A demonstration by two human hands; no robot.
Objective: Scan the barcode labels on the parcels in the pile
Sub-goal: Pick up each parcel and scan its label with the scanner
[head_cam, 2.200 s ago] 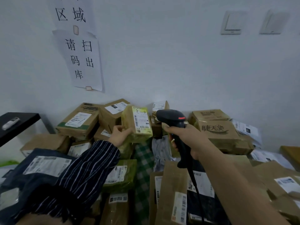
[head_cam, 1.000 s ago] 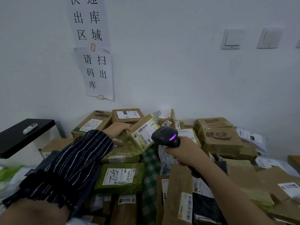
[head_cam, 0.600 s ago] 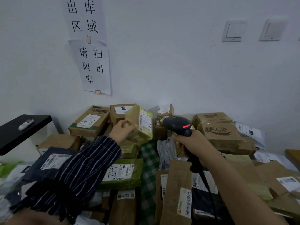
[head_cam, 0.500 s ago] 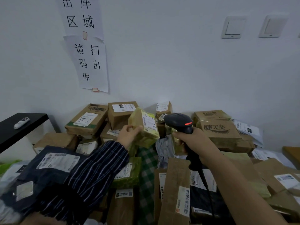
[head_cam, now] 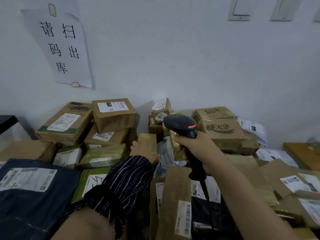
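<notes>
1. The right hand (head_cam: pixel 199 149) has its fingers (head_cam: pixel 180 141) wrapped tight round the handle of the scanner (head_cam: pixel 180 124). A red light glows on the scanner's head, and the cable (head_cam: pixel 206 189) drops back toward the person.
2. The left hand (head_cam: pixel 142 149), reaching out of a striped sleeve (head_cam: pixel 128 177), holds the near end of a small green-taped parcel (head_cam: pixel 148 140). Its fingertips are hidden behind the parcel, so this looks like a clasp, though I cannot be sure.
3. The parcel sits just left of the scanner's head and a little lower, near it but not touching. Its long axis runs away from the person, toward the wall (head_cam: pixel 190 66).
4. The face of the parcel that shows is bare tape with no label. The scanner's nose points left and away, so it probably has no barcode in front of it.
5. The next move likely falls to the left hand: either turn the parcel so its label faces right, or set it down and take another.
6. The pile (head_cam: pixel 110 118) spreads round both hands, with many labels lying face up. Which of them are already scanned cannot be told.
</notes>
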